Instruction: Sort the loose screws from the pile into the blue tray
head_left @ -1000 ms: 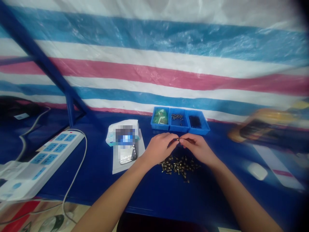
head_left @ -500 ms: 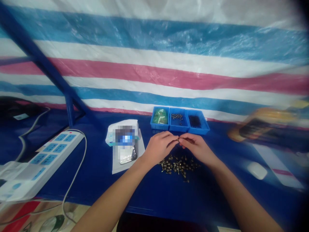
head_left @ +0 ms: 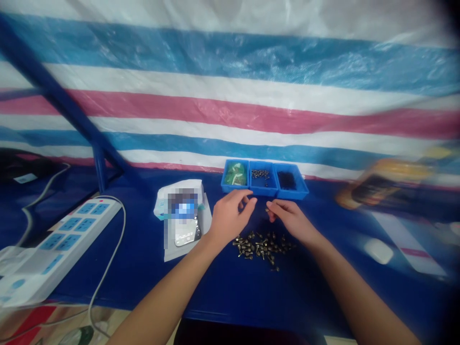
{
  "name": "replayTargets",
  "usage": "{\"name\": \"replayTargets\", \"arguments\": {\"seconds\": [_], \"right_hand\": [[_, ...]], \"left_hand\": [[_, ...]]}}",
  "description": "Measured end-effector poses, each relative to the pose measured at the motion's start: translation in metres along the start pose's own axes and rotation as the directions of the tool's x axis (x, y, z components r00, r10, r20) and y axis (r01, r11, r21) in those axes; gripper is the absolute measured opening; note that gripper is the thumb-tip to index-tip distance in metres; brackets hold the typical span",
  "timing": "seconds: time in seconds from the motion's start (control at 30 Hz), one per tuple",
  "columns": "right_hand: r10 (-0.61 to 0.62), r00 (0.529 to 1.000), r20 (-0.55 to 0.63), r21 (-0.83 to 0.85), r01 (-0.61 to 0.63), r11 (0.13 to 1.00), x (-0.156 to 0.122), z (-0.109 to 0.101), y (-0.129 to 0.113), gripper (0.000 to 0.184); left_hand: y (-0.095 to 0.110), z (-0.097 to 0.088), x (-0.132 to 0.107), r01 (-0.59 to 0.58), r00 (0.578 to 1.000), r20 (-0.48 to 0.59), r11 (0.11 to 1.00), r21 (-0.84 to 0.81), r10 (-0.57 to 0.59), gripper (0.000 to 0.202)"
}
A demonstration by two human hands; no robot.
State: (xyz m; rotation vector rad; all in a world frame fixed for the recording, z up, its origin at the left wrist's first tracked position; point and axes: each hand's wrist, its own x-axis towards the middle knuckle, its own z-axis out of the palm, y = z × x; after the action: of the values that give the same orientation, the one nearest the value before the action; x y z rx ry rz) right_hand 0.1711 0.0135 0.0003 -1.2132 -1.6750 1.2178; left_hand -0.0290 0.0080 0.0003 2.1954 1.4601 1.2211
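Note:
My left hand [head_left: 232,211] hovers in front of the blue bins with thumb and fingers apart and nothing between them. To its right, my right hand [head_left: 289,218] pinches a small brass-coloured screw-like piece [head_left: 267,210] between thumb and forefinger; its exact shape is too small to tell. Below both hands, a loose pile of similar screw-like metal pieces [head_left: 264,247] lies spread on the blue table. Three joined blue bins stand behind the hands: the left bin [head_left: 235,188] holds a green-and-clear plastic bag, the middle bin [head_left: 264,190] small metal pieces, the right bin [head_left: 293,194] dark small parts.
At left lies a white power strip [head_left: 61,244] with a cable [head_left: 117,254]. A phone [head_left: 187,235] rests on a white packet beside my left forearm. On the right are a white mouse-like object [head_left: 378,251] and a blurred yellow item [head_left: 384,179]. A striped sheet [head_left: 230,110] hangs behind.
My hands have come apart. The left has let go, opened its fingers and moved a little left; the right keeps the small piece in its pinch.

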Motion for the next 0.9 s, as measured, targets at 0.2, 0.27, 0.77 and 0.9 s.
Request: {"name": "replayTargets", "arguments": {"seconds": [0.2,0.27,0.77,0.9], "right_hand": [[0.045,0.971,-0.233,0.210,0.005,0.978,0.005,0.000,0.007,0.056],[0.014,0.980,-0.199,0.053,-0.004,0.999,0.004,-0.002,0.008,0.048],[-0.129,0.964,0.234,-0.769,0.265,0.581,-0.001,-0.004,0.020,0.017],[-0.134,0.968,0.210,-0.787,0.249,0.565,-0.001,-0.001,0.021,0.018]], "left_hand": [[-0.006,-0.002,0.004,0.051,0.996,-0.073,0.999,0.007,-0.050,0.017],[-0.004,-0.001,0.003,0.045,0.997,-0.065,0.999,0.013,-0.044,0.017],[-0.001,0.005,0.001,0.023,0.999,-0.023,1.000,0.004,-0.023,0.014],[-0.001,0.004,0.001,0.022,1.000,-0.015,1.000,-0.008,-0.022,0.014]]}}
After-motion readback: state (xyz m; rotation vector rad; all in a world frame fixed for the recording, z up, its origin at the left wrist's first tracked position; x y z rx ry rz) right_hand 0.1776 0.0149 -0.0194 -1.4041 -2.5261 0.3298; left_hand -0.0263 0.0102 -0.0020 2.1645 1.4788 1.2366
